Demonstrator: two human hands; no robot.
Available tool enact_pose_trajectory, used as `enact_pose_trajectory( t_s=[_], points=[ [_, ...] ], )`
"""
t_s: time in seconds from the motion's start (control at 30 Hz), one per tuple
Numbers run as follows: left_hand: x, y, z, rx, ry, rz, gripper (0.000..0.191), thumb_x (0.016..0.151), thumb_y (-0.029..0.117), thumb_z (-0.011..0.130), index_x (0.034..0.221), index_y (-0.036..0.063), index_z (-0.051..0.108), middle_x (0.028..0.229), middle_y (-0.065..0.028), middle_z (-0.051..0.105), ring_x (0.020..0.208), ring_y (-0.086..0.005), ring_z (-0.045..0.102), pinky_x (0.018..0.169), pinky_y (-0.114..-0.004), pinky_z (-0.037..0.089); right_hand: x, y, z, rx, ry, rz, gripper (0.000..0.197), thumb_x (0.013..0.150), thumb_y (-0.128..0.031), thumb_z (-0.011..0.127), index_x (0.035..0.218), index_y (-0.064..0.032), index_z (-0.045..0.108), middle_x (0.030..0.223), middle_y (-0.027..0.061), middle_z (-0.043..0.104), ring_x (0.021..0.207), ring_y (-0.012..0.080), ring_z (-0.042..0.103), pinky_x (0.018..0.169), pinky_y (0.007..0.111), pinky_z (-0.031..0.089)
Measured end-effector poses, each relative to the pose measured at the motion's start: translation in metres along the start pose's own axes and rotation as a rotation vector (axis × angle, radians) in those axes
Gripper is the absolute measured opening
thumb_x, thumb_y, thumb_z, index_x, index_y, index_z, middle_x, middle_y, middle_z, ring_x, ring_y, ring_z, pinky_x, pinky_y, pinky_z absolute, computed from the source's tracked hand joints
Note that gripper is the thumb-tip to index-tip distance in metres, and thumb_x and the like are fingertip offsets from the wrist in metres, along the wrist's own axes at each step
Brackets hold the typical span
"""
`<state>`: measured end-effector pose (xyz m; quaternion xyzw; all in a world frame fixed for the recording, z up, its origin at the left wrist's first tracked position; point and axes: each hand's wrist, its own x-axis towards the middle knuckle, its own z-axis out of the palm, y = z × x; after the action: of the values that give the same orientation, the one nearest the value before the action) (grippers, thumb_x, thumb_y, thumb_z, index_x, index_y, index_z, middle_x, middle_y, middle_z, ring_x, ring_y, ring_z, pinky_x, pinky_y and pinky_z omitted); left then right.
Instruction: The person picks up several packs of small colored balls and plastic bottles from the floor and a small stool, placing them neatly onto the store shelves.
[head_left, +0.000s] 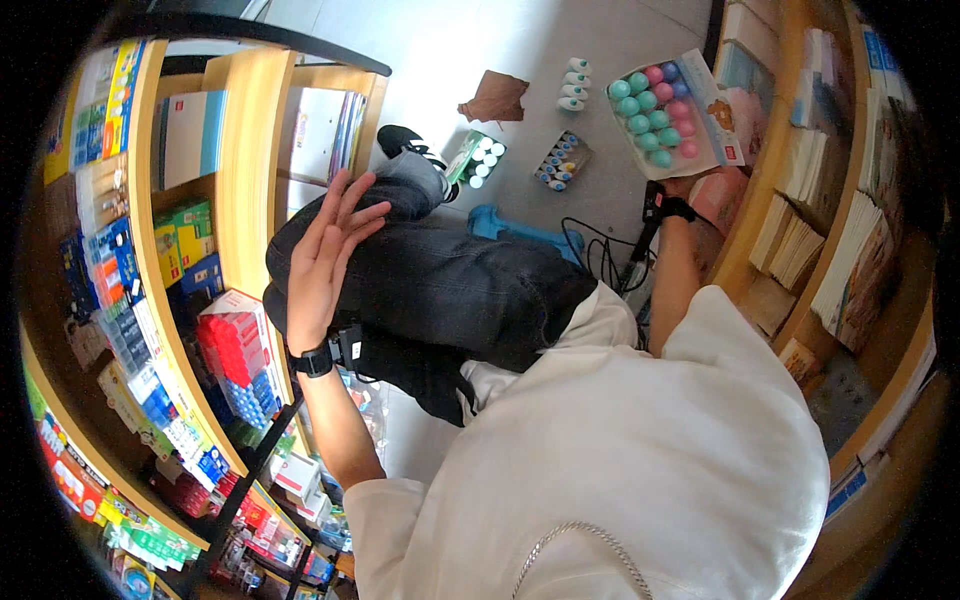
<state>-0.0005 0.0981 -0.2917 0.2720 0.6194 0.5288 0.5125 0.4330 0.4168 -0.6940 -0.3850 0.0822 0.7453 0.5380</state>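
My left hand (330, 244) is raised beside the wooden shelf, above my knee, palm up with its fingers apart and nothing in it. At the right, my right hand (679, 184) grips the lower edge of a display box (701, 161) of green, pink and blue round-topped items; its fingers are mostly hidden behind the box. On the grey floor stand a green box of white-capped tubes (480, 159) and an open box of blue-tipped white items (561, 161). A row of white bottles with teal tips (574, 84) lies behind them.
A blue plastic stool (517, 225) and black cables (604, 247) are beside my legs. Brown torn cardboard (496, 96) lies on the floor. Wooden shelves (259, 150) with stationery stand at the left; shelves (739, 247) with notebooks stand close at the right.
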Motion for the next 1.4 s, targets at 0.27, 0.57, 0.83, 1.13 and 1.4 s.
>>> enact_pose_trajectory(
  t_s=[0.27, 0.57, 0.83, 1.13, 1.4],
  points=[
    [0.006, 0.011, 0.015, 0.054, 0.057, -0.015, 0.061, 0.104, 0.034, 0.04, 0.152, -0.0016, 0.023, 0.15, -0.0257, 0.035, 0.129, -0.0354, 0.049, 0.109, -0.042, 0.039, 0.029, 0.019, -0.067, 0.099, 0.141, -0.062, 0.068, 0.084, -0.042, 0.059, 0.138, -0.004, 0.044, 0.138, 0.0164, 0.05, 0.124, 0.0324, 0.049, 0.102, 0.045, 0.043],
    [0.006, 0.019, 0.022, 0.044, 0.159, -0.13, 0.071, 0.101, 0.041, 0.047, 0.152, -0.0022, 0.021, 0.153, -0.0246, 0.031, 0.128, -0.0351, 0.049, 0.107, -0.043, 0.039, 0.047, 0.057, -0.119, 0.207, 0.238, -0.082, 0.062, 0.085, -0.037, 0.06, 0.136, -0.0037, 0.046, 0.137, 0.0161, 0.051, 0.122, 0.0325, 0.05, 0.101, 0.044, 0.043],
    [0.005, 0.025, 0.02, 0.058, 0.265, -0.221, 0.084, 0.094, 0.047, 0.057, 0.152, -0.0023, 0.02, 0.154, -0.0212, 0.031, 0.128, -0.0347, 0.048, 0.108, -0.044, 0.038, 0.058, 0.081, -0.15, 0.204, 0.311, -0.105, 0.058, 0.086, -0.031, 0.061, 0.134, -0.0033, 0.048, 0.135, 0.0158, 0.053, 0.121, 0.0326, 0.051, 0.099, 0.044, 0.044],
    [0.014, 0.02, 0.014, 0.079, 0.251, -0.223, 0.082, 0.095, 0.05, 0.053, 0.151, -0.0016, 0.022, 0.154, -0.0199, 0.032, 0.127, -0.0343, 0.049, 0.107, -0.044, 0.039, 0.064, 0.086, -0.163, 0.141, 0.322, -0.079, 0.053, 0.086, -0.026, 0.061, 0.133, -0.003, 0.05, 0.133, 0.0155, 0.055, 0.119, 0.0328, 0.052, 0.098, 0.043, 0.044],
    [0.007, 0.007, 0.003, -0.019, 0.267, -0.199, 0.085, 0.095, 0.049, 0.055, 0.152, -0.0027, 0.018, 0.155, -0.0203, 0.028, 0.129, -0.0336, 0.047, 0.11, -0.042, 0.036, 0.059, 0.057, -0.167, 0.079, 0.286, 0.062, 0.049, 0.087, -0.02, 0.062, 0.131, -0.0026, 0.052, 0.132, 0.0152, 0.056, 0.118, 0.0329, 0.053, 0.097, 0.042, 0.045]
  ],
)
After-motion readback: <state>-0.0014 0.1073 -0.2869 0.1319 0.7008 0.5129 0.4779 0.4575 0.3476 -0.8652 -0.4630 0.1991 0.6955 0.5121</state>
